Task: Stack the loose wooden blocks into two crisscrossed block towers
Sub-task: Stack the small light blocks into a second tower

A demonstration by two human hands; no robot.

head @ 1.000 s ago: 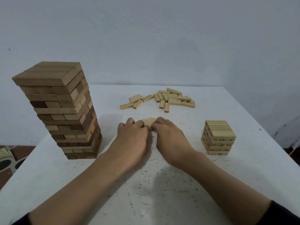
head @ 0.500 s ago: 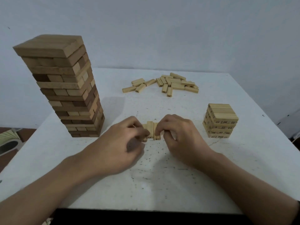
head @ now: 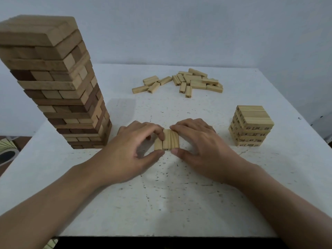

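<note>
Three small pale blocks lie side by side as one row on the white table, at its middle. My left hand pinches the row from the left, index finger at the far end and thumb at the near end. My right hand pinches it the same way from the right. A short tower of small pale numbered blocks stands to the right. A heap of loose pale blocks lies at the back of the table.
A tall crisscrossed tower of larger, darker wooden blocks stands at the left, close to my left hand. The table's near edge runs along the bottom of the view. A plain wall rises behind the table.
The hands have drawn the three blocks toward me and squared them into a tight row. The view has dropped and come closer to the table.
</note>
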